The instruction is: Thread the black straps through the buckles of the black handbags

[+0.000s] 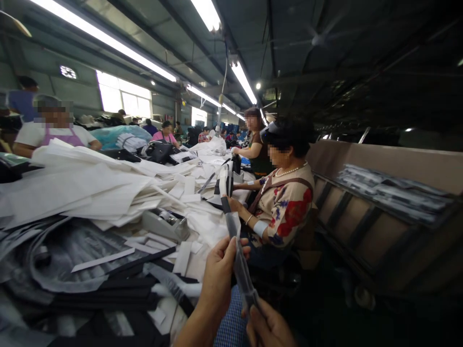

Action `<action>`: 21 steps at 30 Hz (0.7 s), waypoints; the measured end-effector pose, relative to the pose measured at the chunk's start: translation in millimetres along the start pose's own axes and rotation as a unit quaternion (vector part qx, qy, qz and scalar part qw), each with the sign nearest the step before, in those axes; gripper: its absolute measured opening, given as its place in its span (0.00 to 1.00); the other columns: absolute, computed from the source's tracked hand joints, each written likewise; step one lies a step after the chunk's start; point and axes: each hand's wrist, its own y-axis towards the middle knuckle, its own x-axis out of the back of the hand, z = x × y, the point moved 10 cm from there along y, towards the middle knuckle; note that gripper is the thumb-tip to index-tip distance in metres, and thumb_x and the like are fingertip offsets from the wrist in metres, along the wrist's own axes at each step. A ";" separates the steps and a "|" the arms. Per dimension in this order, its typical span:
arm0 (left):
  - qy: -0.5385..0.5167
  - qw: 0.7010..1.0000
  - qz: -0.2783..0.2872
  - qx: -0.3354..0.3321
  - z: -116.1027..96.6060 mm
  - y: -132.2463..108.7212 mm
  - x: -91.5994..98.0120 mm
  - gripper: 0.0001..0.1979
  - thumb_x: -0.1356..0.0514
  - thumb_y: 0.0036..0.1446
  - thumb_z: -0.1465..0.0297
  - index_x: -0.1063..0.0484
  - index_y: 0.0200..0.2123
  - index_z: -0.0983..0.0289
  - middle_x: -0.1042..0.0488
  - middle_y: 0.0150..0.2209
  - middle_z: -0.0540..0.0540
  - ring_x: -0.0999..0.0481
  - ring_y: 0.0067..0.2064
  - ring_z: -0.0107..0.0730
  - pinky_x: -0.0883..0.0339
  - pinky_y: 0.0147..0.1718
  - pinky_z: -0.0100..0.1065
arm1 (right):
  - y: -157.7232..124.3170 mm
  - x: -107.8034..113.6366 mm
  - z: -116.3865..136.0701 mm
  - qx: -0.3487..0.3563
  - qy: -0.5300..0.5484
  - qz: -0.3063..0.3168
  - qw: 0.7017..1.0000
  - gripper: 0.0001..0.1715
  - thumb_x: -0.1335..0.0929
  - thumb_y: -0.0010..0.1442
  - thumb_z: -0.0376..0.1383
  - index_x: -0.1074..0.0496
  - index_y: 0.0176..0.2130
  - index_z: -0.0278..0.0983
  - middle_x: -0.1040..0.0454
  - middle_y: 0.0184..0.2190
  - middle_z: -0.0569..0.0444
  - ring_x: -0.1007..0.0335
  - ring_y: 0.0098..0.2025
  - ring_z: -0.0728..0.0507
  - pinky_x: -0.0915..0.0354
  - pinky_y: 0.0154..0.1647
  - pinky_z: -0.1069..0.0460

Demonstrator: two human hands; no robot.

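Note:
My left hand (219, 274) grips the upper part of a long dark strip (240, 267) that sits in a clear plastic sleeve. My right hand (269, 327) pinches the strip's lower end near the bottom edge of the view. The strip runs slanted between the two hands, with its top end sticking up above my left fingers. Both hands are raised in front of me, to the right of the worktable (202, 260). Below them shows my blue checked garment (229, 323).
The table is heaped with white paper sheets (90, 188), black flat pieces (108, 294), plastic bags and a grey tape dispenser (166, 224). A seated co-worker in a floral top (285, 207) works just ahead of me, others beyond. A slanted rack (379, 202) stands at right.

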 end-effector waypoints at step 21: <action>0.146 0.937 0.167 0.269 136.0 -113.1 23.3 0.21 0.40 0.61 0.55 0.33 0.26 0.66 0.41 0.20 0.45 0.46 0.20 0.19 0.52 0.20 0.24 | -25.3 90.2 -14.4 -0.015 0.193 -0.147 0.970 0.25 0.33 0.64 0.53 0.23 0.50 0.39 0.20 0.44 0.46 0.25 0.47 0.39 0.33 0.47 0.46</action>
